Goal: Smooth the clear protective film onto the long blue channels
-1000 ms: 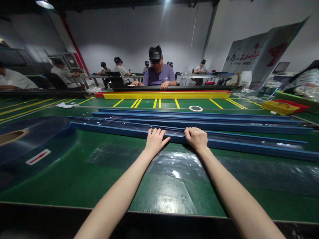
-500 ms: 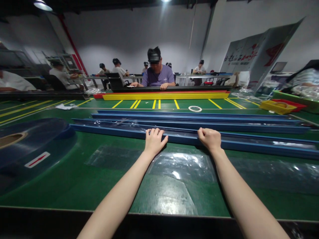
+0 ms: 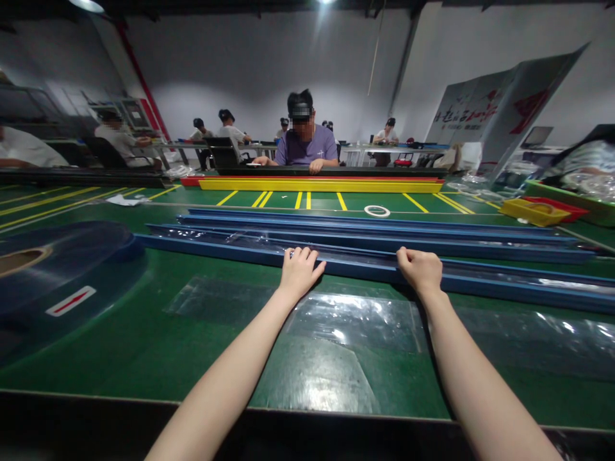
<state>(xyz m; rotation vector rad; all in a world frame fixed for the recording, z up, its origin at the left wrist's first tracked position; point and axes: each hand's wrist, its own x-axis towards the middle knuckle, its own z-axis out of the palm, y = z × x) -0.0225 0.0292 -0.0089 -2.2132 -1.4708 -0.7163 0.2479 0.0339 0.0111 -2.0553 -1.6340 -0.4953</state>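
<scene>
My left hand (image 3: 301, 272) rests on the nearest blue channel (image 3: 355, 266), its fingers curled over the rim and its thumb against the near side. Farther right on the same channel is my right hand (image 3: 421, 271), closed in a fist with the knuckles up. What lies inside that fist, if anything, is hidden. Clear plastic film (image 3: 247, 238) shows glossy inside the channel, left of my left hand. Several more long blue channels (image 3: 480, 243) lie just behind it. Between my forearms, a flat clear film sheet (image 3: 355, 320) lies on the green table (image 3: 206, 365).
A large roll of clear film (image 3: 96, 256) lies at the left. A white ring (image 3: 377, 210) sits beyond the channels. Yellow bars (image 3: 317, 186) lie in front of a co-worker in a purple shirt (image 3: 312, 144). A yellow bin (image 3: 533, 211) stands at the right.
My right hand has slid to the right along the near channel, still in a fist. My left hand stays in almost the same place. The view has tilted slightly.
</scene>
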